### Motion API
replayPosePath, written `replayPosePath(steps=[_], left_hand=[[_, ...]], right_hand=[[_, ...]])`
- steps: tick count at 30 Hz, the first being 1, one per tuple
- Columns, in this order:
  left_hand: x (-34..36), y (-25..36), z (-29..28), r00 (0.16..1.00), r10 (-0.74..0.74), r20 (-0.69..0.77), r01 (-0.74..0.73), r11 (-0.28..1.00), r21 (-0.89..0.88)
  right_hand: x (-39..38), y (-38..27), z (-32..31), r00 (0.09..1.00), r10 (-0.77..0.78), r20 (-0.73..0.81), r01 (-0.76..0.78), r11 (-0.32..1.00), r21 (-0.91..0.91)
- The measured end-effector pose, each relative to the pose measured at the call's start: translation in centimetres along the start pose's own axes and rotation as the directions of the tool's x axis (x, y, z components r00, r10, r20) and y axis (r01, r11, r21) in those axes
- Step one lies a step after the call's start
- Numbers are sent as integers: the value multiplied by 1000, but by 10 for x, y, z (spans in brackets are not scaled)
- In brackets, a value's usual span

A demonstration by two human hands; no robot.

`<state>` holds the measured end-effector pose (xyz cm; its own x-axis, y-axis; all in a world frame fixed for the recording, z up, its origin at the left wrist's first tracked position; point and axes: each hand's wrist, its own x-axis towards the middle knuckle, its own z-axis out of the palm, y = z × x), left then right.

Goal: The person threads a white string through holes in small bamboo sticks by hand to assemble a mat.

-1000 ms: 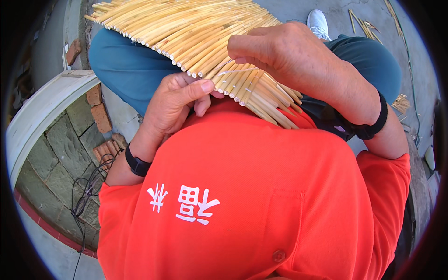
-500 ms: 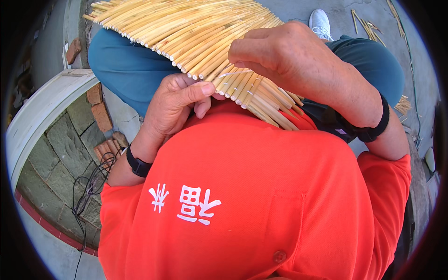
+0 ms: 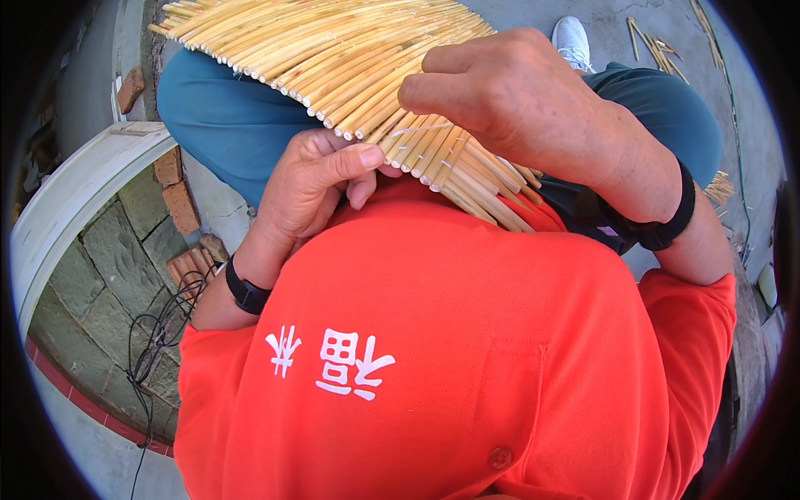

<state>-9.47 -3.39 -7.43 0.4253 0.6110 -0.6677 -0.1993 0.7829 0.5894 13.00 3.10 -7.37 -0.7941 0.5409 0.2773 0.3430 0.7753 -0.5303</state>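
Shifted slightly leftward since half a second ago, the right hand (image 3: 521, 96) now reaches a little farther over the mat (image 3: 350, 50), while the left hand (image 3: 308, 179) keeps its place. Thumb and fingers of the left hand are clamped together on the mat's near edge, thumb resting by the stick ends. From that grip the mat, a row of pale sticks side by side, fans away up and to the left across the trousers (image 3: 229, 125), and a shorter part slants down to the right against the shirt (image 3: 442, 308). Just right of the grip, a white thread (image 3: 410, 131) lies across the sticks. Farther up and right of it, the right hand is bent with its fingers curled; its fingertips are partly hidden, so I cannot tell whether they are together on anything. Well beyond the grip, up and right, are a shoe (image 3: 572, 40) and loose sticks (image 3: 658, 52); well to its left, bricks (image 3: 180, 207), with a cord (image 3: 143, 375) below them.
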Motion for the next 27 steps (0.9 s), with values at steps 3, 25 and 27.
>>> replayPosePath(steps=[3, 25, 27], left_hand=[[0, 0, 1, 1000, 3, -5, -3, 1000, 0], [49, 57, -18, 352, 408, 842, -629, -564, 536], [61, 72, -3, 293, 404, 866, -659, -571, 489]], right_hand=[[3, -1, -1, 999, -33, -11, 33, 999, 0], [-2, 16, -16, 997, -65, 49, 69, 994, -85], [-9, 19, -29, 998, -10, 64, 17, 995, -102]])
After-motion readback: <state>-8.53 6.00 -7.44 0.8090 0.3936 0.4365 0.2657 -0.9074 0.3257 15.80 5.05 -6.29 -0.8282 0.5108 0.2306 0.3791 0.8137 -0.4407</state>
